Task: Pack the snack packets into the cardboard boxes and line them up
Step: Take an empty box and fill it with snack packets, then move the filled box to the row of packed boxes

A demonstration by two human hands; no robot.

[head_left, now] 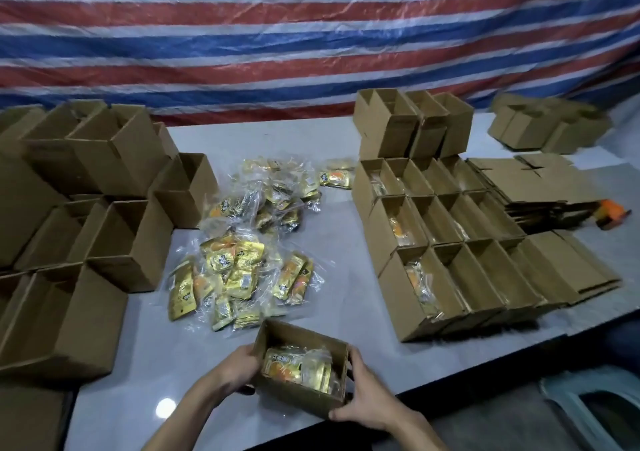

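Near the table's front edge I hold a small open cardboard box [294, 390] with both hands. Gold and orange snack packets [294, 369] lie inside it. My left hand [239, 367] grips its left side and my right hand [363, 398] grips its right side and front corner. Beyond the box, a loose heap of gold snack packets [239, 267] in clear wrap spreads over the middle of the table. On the right, rows of open boxes [450, 253] stand lined up, some with packets visible inside.
Empty open boxes [104, 228] crowd the left of the grey table [346, 235]. Flat folded cartons [540, 183] and an orange tape dispenser [611, 213] lie far right. More boxes [415, 121] stand at the back. A plastic stool [595, 405] is on the floor at right.
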